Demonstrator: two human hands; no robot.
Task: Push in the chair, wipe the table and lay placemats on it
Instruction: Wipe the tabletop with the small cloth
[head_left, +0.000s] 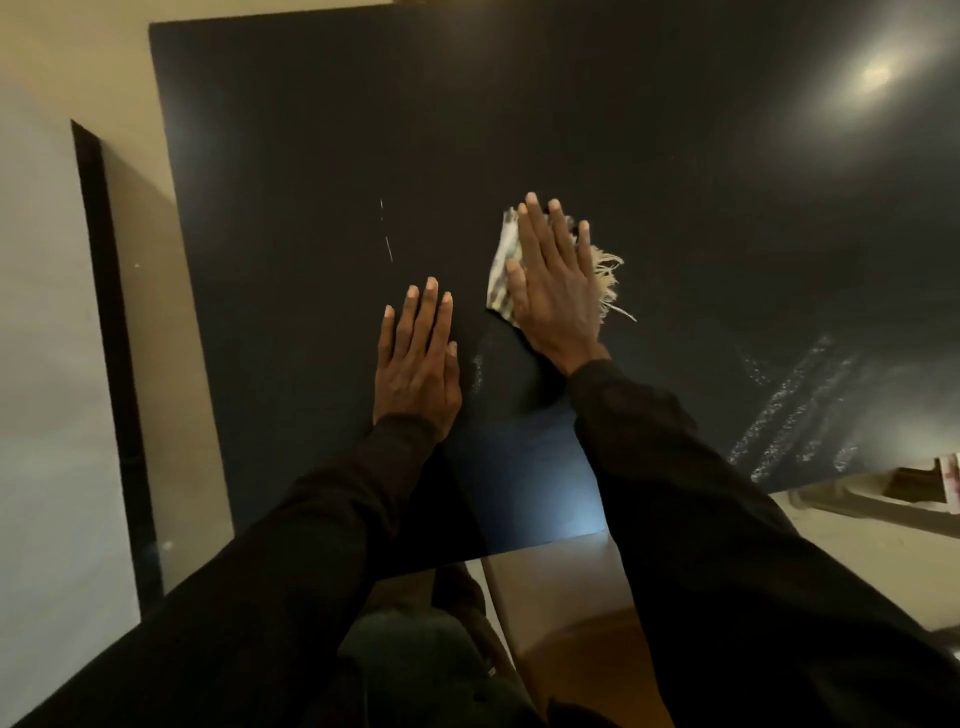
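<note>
Right hand (553, 280) flat on cloth (503, 262)

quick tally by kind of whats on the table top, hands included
hands: 2, the left hand and right hand, both flat on the table
cloth: 1, fringed, under the right hand
total: 3

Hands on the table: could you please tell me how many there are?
2. The left hand lies flat on the bare dark table; the right hand, just right and farther in, presses flat on the fringed cloth. None appears hidden.
</note>
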